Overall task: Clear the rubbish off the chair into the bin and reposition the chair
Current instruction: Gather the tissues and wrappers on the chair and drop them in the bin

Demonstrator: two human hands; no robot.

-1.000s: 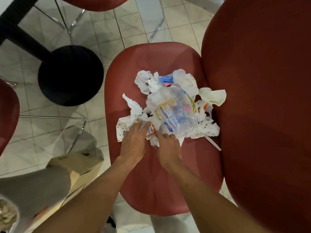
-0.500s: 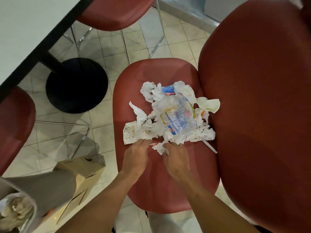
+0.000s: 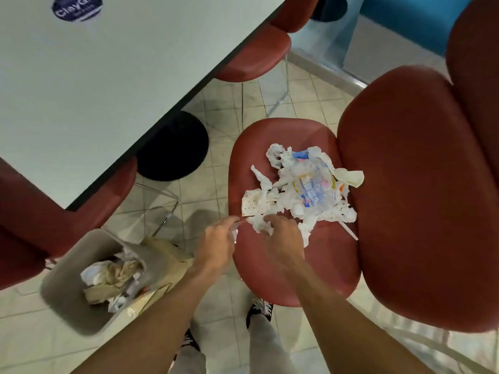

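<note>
A: Most of the rubbish (image 3: 302, 188) sits on the red chair (image 3: 291, 265) seat at centre right of the head view: crumpled tissues, a clear printed wrapper, a white straw at the heap's lower right edge.

B: And the hands?

A: The right hand (image 3: 282, 238) lies at the heap's lower edge, fingers curled round a wad of tissue. The left hand (image 3: 216, 245) hovers just beside it at the seat's left rim, with a small scrap at its fingertips; motion blur makes it impossible to tell whether it pinches that scrap or merely touches it.

B: Where is the bin?

A: The bin (image 3: 67, 300) stands on the tiled floor at lower left, near the left forearm, already holding crumpled paper and tissue. A cardboard box (image 3: 167, 255) lies between it and the chair.

B: So how far along is the job?

A: Early, by the look of it. The heap appears nearly whole, so several more handfuls seem needed, and the chair stands out from the table (image 3: 108, 76), not yet repositioned.

B: Anything hard to read?

A: The chair's legs are hidden under its seat, the bin is blurred, and the wrapper's print is too small to read. The large red form at right looks like the chair's backrest, cut off by the frame edge.
</note>
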